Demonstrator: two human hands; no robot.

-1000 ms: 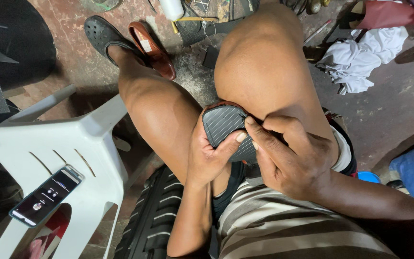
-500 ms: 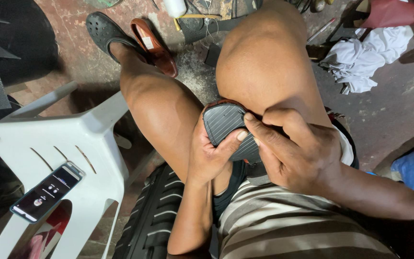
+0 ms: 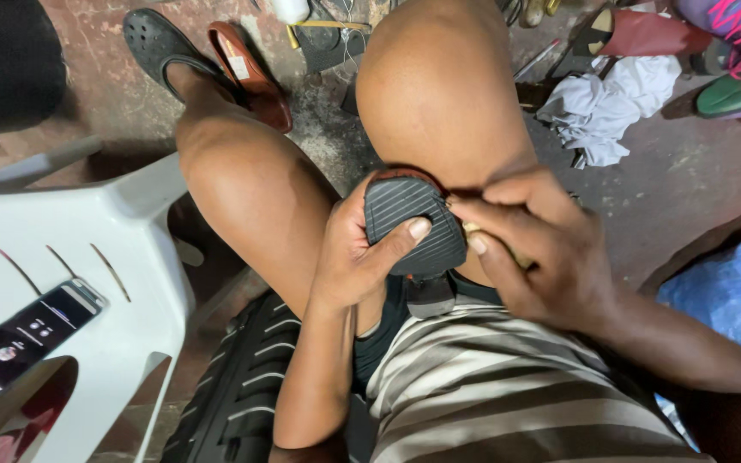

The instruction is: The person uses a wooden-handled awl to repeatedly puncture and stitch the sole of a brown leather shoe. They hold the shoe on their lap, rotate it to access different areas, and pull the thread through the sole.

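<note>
I sit with bare knees apart, looking down at a shoe (image 3: 413, 223) held sole-up against my right thigh. Its sole is dark grey with fine ridges and a reddish-brown edge at the toe. My left hand (image 3: 353, 257) grips the shoe from the left, thumb pressed across the ridged sole. My right hand (image 3: 529, 249) clamps the shoe's right edge, fingertips bent onto the rim. The heel end is hidden between my hands and my striped shirt.
A white plastic chair (image 3: 122, 283) stands at left with a phone (image 3: 27, 334) lying on it. A black tyre (image 3: 233, 394) lies under my legs. On the floor ahead are a brown shoe (image 3: 250, 73), white rags (image 3: 611, 103), tools and a blue bag (image 3: 722, 291) at right.
My hands and the shoe keep their hold; my right fingers have shifted slightly along the shoe's edge. The view has tilted a little.
</note>
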